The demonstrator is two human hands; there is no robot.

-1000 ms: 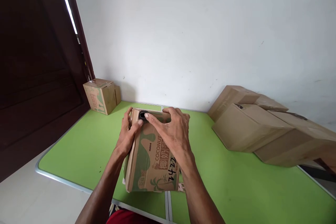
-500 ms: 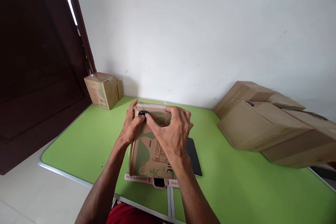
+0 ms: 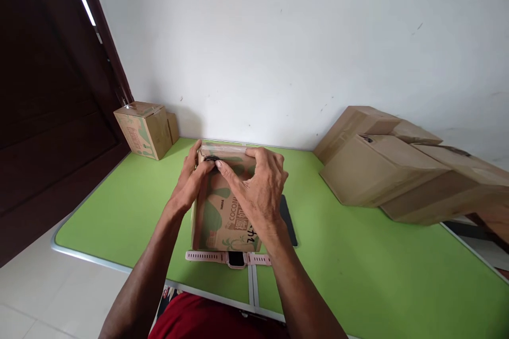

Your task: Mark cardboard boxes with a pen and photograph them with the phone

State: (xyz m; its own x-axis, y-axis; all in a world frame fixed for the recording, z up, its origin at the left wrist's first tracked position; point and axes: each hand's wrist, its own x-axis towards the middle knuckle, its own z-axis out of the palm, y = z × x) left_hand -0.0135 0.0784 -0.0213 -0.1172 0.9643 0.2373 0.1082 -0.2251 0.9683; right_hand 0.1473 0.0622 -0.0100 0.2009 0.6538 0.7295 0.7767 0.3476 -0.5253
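A printed cardboard box [image 3: 217, 217] with green shapes and "COCON" lettering is tilted up in front of me on the table. My left hand [image 3: 186, 185] is closed around its upper left edge, thumb on the front face. My right hand [image 3: 260, 190] grips the top edge with its fingers, thumb reaching down the front. Both thumbs meet at a small black thing [image 3: 211, 158] near the upper left corner; its kind is unclear. Below the box lies a pink-strapped smartwatch [image 3: 236, 259]. A dark flat slab [image 3: 288, 220] shows partly behind my right hand.
On the green table [image 3: 338, 275], a smaller printed box [image 3: 137, 132] stands at the far left with another behind it. Several brown cartons [image 3: 397, 169] lie piled at the right. A white wall [image 3: 246, 53] rises behind, and a dark door [image 3: 51, 90] is at left.
The view has shifted slightly, so the scene sits a little higher and further left. Both hands keep their hold on the box, thumbs still at the black thing.
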